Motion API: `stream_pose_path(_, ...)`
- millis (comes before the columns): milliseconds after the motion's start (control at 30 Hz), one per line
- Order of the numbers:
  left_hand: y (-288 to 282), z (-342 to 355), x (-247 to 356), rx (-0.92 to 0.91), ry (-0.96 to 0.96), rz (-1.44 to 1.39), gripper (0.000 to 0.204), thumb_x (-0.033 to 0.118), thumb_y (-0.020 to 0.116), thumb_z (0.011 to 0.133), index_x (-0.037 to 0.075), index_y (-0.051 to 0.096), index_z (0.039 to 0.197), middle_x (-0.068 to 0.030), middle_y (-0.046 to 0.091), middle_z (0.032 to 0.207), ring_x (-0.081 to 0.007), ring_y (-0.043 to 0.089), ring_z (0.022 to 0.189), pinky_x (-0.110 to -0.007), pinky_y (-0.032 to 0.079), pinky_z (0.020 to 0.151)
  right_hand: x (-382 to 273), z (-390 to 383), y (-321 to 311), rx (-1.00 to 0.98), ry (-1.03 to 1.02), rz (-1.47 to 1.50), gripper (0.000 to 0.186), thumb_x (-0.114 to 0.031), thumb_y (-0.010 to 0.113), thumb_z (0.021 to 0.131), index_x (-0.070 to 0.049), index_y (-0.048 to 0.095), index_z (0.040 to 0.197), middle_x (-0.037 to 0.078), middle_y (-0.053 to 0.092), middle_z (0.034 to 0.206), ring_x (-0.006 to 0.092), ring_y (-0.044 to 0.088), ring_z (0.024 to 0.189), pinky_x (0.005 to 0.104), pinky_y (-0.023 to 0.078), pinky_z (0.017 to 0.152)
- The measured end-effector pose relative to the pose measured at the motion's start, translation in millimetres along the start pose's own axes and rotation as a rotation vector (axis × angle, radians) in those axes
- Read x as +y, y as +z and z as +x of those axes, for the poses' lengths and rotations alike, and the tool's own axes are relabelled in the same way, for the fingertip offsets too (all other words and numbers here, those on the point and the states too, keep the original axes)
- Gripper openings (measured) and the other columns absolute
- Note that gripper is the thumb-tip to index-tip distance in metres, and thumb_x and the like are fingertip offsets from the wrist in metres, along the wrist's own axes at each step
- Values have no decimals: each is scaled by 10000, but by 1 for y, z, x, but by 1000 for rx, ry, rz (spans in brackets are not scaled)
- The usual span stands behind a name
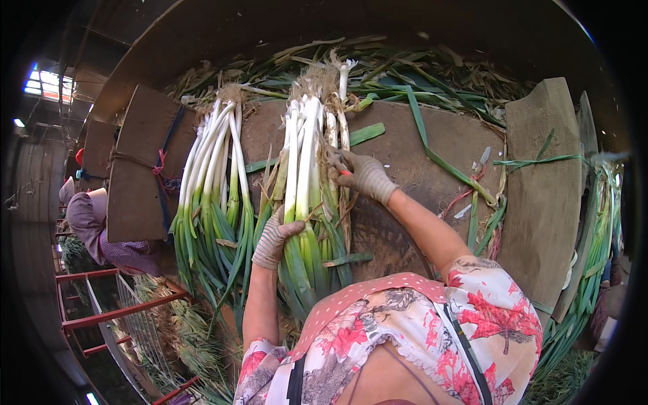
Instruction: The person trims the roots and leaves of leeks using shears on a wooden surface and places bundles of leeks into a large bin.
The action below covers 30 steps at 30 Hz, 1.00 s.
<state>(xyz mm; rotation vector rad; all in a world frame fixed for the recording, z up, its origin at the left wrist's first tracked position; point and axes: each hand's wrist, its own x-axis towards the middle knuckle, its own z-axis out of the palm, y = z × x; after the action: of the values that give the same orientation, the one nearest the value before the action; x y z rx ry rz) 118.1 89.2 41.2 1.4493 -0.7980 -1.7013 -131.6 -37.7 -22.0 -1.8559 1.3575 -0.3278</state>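
My left hand [271, 240], in a striped work glove, is closed round a bunch of long green onions [307, 155] with white stalks, its thumb across where white turns to green. Their roots [317, 79] point away from me and the leaves hang toward my body. My right hand [370, 177], also gloved, is closed at the right side of the bunch, by several unpeeled, brownish stalks [343, 135]. A small red-orange end [345, 173] shows at its fingers; the rest is hidden. To the left lies another bunch of green onions [214, 152], touched by neither hand.
Stripped leaves and dry husks [432, 77] heap along the far side of the brown work surface [398, 226]. Upright boards [543, 182] stand at both sides. A blade-like piece [483, 157] lies at right. Another person [101, 223] is at far left, near a red-framed rack [121, 312].
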Motion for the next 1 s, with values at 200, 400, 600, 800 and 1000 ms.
stream_pose_path(200,29,-54,36,9,35,163,835,205,729,667,-10,467,1430,-85,650,1180,-177,646,987,-307,529,873,5,-124,13,-109,-133,204,873,-381,749,759,-174,370,1518,215,677,1174,370,675,1054,456,538,902)
stream_pose_path(400,54,-94,32,-112,-34,194,854,142,710,652,-6,448,1451,-80,640,1212,-185,635,1025,-304,526,890,41,-68,-14,302,149,164,1172,-494,828,723,31,190,1555,240,212,1622,369,202,1511,431,193,1229)
stream_pose_path(600,61,-89,5,-190,-171,-23,830,200,769,602,7,532,1373,-70,664,1016,-194,641,898,-297,518,803,36,111,7,560,186,281,933,-431,689,876,-5,217,1559,226,386,1542,308,453,1376,412,379,1143)
stream_pose_path(800,54,-91,-9,-228,-161,-140,744,299,811,627,4,569,1266,-94,626,840,-199,583,716,-292,467,637,111,138,-59,751,217,917,187,-266,646,921,-141,769,984,95,748,1013,191,675,921,356,529,841)
stream_pose_path(1000,48,-88,-16,-223,-207,-115,736,270,794,630,-34,565,1259,-106,635,806,-230,609,705,-337,484,652,203,48,-241,890,626,-189,454,-425,789,763,-96,718,1068,148,724,980,287,711,952,413,547,796)
